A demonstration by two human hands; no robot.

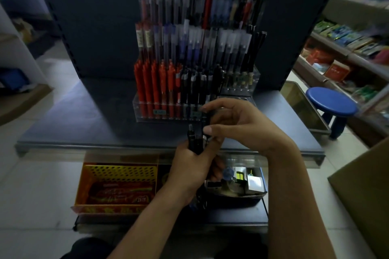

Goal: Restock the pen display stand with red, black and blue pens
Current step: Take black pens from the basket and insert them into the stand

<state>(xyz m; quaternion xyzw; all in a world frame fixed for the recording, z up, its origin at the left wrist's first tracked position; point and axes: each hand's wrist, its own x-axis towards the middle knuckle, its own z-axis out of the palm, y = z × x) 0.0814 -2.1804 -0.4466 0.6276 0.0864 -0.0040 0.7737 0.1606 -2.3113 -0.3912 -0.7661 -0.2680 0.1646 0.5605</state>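
A clear tiered pen display stand (147,109) stands on a dark shelf. Its front row holds red pens (155,82) at left and black pens (195,84) in the middle; higher tiers carry blue, black and red pens. Just before the stand's front edge, my left hand (189,166) grips a bundle of black pens (194,139), tips pointing up. My right hand (233,124) reaches in from the right and pinches one black pen (205,120) from that bundle, close to the front row's black section.
The dark shelf (84,124) juts toward me. Below it lie a yellow perforated basket (117,185) with red packets and a dark tray of small boxes (250,183). A blue stool (330,101) and stocked shelves (347,44) are at right, a cardboard box (366,185) at lower right.
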